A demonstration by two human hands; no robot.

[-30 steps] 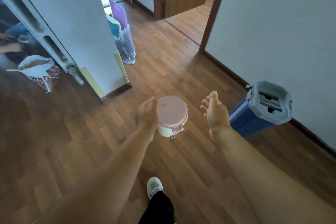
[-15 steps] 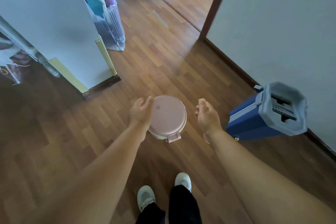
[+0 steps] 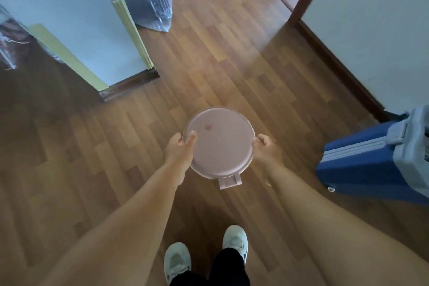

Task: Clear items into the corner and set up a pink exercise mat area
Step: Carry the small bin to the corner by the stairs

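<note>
One round, pink-lidded, seemingly cream bin

We see a small round bin, its flat pink lid shut and a pale body showing under the near edge. It is upright between our fingers. The left hand lays its thumb on the lid's left rim, and the right hand grips the right rim. A pink pedal tab juts toward us, nearer than both.
</note>
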